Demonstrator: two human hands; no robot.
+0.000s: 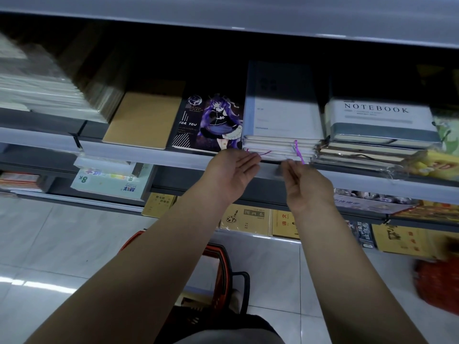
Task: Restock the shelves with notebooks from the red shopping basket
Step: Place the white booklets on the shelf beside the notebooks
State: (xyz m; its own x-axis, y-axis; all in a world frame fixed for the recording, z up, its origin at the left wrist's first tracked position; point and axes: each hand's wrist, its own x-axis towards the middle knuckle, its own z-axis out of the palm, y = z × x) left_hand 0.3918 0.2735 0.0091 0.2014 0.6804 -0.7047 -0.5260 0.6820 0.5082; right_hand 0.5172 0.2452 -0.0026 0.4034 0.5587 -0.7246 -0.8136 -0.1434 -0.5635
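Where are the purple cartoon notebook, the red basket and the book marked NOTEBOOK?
purple cartoon notebook (211, 122): head view, cover's middle.
red basket (218, 271): head view, right rim.
book marked NOTEBOOK (377, 115): head view, top cover.
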